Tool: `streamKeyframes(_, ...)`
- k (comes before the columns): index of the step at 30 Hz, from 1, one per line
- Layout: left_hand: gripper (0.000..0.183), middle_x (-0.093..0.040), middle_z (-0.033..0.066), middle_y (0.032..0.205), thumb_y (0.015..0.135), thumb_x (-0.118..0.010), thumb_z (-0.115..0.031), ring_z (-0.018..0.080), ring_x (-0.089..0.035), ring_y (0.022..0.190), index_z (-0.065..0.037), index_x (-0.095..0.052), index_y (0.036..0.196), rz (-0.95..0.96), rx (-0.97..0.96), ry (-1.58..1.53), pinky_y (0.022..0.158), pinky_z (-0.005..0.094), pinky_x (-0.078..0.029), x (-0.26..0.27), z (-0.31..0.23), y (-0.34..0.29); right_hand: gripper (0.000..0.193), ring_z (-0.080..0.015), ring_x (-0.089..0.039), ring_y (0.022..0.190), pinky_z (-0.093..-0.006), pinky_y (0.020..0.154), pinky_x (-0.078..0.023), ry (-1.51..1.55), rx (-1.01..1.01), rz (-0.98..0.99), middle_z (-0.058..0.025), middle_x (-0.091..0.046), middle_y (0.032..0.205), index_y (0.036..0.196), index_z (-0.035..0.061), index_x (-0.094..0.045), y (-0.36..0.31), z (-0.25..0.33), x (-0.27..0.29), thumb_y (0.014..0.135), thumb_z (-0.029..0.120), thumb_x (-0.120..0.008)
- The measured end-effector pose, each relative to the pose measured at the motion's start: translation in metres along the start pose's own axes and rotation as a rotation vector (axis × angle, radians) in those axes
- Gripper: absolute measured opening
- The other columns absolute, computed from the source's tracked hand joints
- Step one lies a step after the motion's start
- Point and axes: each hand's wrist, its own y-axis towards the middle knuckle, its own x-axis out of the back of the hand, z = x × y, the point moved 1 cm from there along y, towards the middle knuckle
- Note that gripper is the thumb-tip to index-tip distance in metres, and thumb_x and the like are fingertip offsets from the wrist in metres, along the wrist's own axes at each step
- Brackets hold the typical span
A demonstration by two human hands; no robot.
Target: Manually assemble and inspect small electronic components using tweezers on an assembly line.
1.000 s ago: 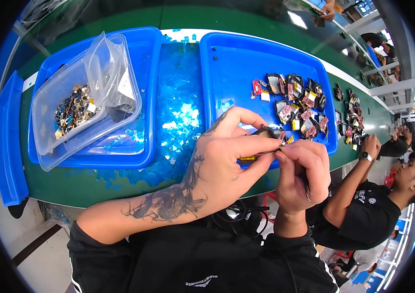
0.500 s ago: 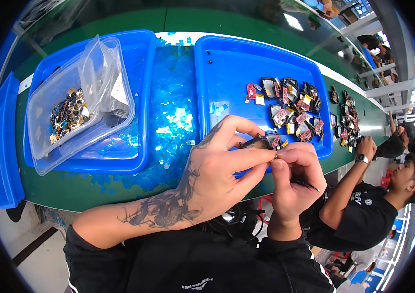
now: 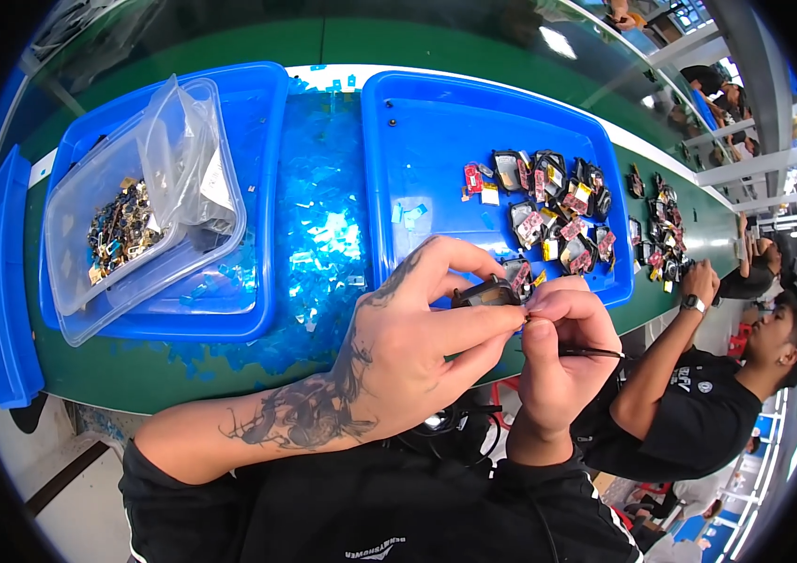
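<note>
My left hand (image 3: 417, 328) is closed round a small black device housing (image 3: 490, 294) with a dark see-through window, above the near edge of the right tray. My right hand (image 3: 562, 352) is closed too. Its thumb and index finger pinch at the right end of the housing, touching my left fingertips. What lies between those fingertips is too small to make out. A thin black tool (image 3: 595, 353), perhaps tweezers, lies across the right palm and sticks out to the right under the curled fingers.
Several black housings with red circuit boards (image 3: 528, 225) lie in the right blue tray (image 3: 436, 122). Another blue tray (image 3: 267, 188) holds a clear plastic box (image 3: 65, 235) of small metal parts. Blue film scraps (image 3: 323, 225) cover the table between them. A co-worker (image 3: 698, 394) sits at right.
The thin black tool now shows longer and more level beside my right palm. My hands stay together at the housing, which has tilted slightly. The whole view has shifted a little.
</note>
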Motion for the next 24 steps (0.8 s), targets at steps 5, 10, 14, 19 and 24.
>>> streamKeyframes(5,0.022,-0.055,0.0109,0.107,0.072,-0.072,0.004,0.0211,-0.066,0.086,-0.007,-0.073,0.091,-0.023,0.0,0.013,0.072,0.0275,-0.054,0.0,0.0,0.0,0.014,-0.0039,-0.047,0.064,-0.0161,0.055,-0.036,-0.01,-0.026,0.04,-0.0107,-0.058,0.094,0.088,-0.005,-0.06,0.001,0.002,0.004,0.079,-0.001,-0.07)
streamKeyframes(10,0.021,-0.056,0.0107,0.107,0.072,-0.072,0.004,0.0212,-0.067,0.085,-0.006,-0.073,0.091,-0.012,0.03,-0.012,0.07,0.0275,-0.055,-0.001,-0.001,0.0,0.016,-0.003,-0.044,0.06,-0.016,0.054,-0.034,-0.075,0.015,0.038,-0.01,-0.059,0.091,0.087,-0.0045,-0.063,0.001,0.002,0.006,0.076,-0.001,-0.074)
streamKeyframes(14,0.021,-0.056,0.0118,0.106,0.073,-0.071,0.005,0.0212,-0.068,0.083,-0.005,-0.072,0.091,-0.003,0.049,-0.04,0.069,0.027,-0.055,0.0,-0.001,-0.001,0.017,-0.0047,-0.044,0.058,-0.0183,0.055,-0.036,-0.246,0.176,0.079,-0.0099,-0.06,0.086,0.085,-0.004,-0.064,0.005,0.002,0.008,0.073,-0.001,-0.075)
streamKeyframes(19,0.02,-0.057,0.0126,0.105,0.073,-0.071,0.005,0.0204,-0.068,0.081,-0.005,-0.072,0.09,0.004,0.097,-0.107,0.068,0.0264,-0.054,-0.002,0.0,-0.002,0.017,-0.0087,-0.045,0.056,-0.0237,0.056,-0.04,-0.189,0.024,0.019,-0.01,-0.06,0.08,0.083,-0.0022,-0.065,0.002,0.008,0.006,0.07,-0.002,-0.075)
streamKeyframes(24,0.022,-0.057,0.0114,0.105,0.072,-0.071,0.005,0.018,-0.068,0.079,-0.006,-0.073,0.091,-0.009,0.093,-0.091,0.066,0.0252,-0.053,-0.004,0.002,-0.003,0.018,-0.0072,-0.044,0.054,-0.0208,0.05,-0.037,-0.459,0.274,0.014,-0.0091,-0.06,0.081,0.084,-0.0002,-0.065,0.001,0.011,0.003,0.07,-0.005,-0.074)
